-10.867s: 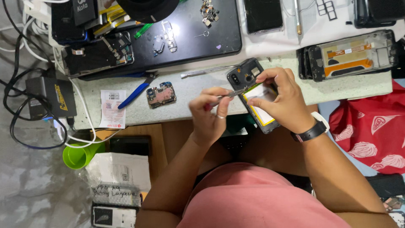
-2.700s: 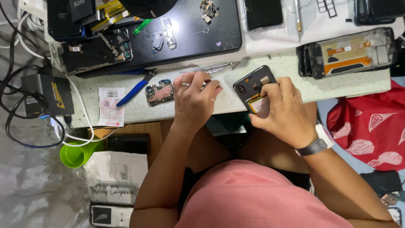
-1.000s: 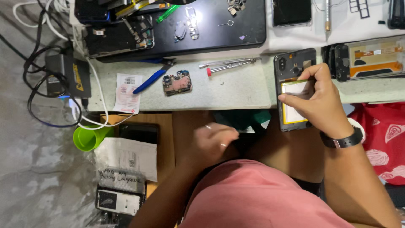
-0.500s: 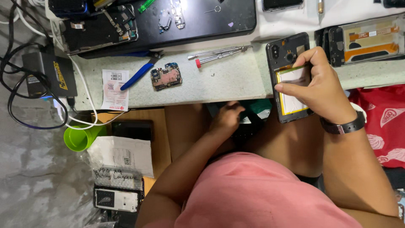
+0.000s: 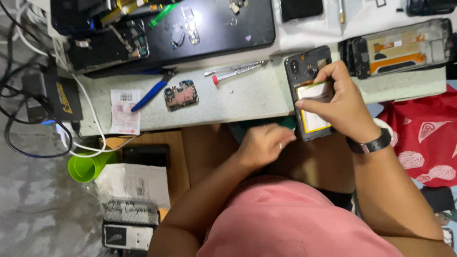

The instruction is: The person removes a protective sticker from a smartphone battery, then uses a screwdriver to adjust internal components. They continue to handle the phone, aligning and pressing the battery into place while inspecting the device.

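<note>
My right hand [image 5: 340, 102], with a black watch on its wrist, grips an opened black phone [image 5: 304, 71] that lies half over the front edge of the pale worktop [image 5: 238, 102]. Its fingers press on the phone's white and yellow battery [image 5: 312, 119]. My left hand [image 5: 264, 145] is below the table edge, over my lap, with its fingers curled; whether it holds anything is hidden. A bare phone circuit board [image 5: 181, 95], blue-handled pliers [image 5: 150, 93] and tweezers with a red-tipped tool [image 5: 235, 71] lie on the worktop to the left of the phone.
A black mat [image 5: 223, 28] with small parts lies at the back. A second opened phone frame [image 5: 400, 45] is at the right, a charger with cables [image 5: 52, 97] at the left. Below the table are a green cup [image 5: 85, 166], bagged parts and red cloth [image 5: 423, 138].
My left hand left the worktop and dropped below the table edge to my lap, where it has stayed. My right hand keeps its hold on the phone.
</note>
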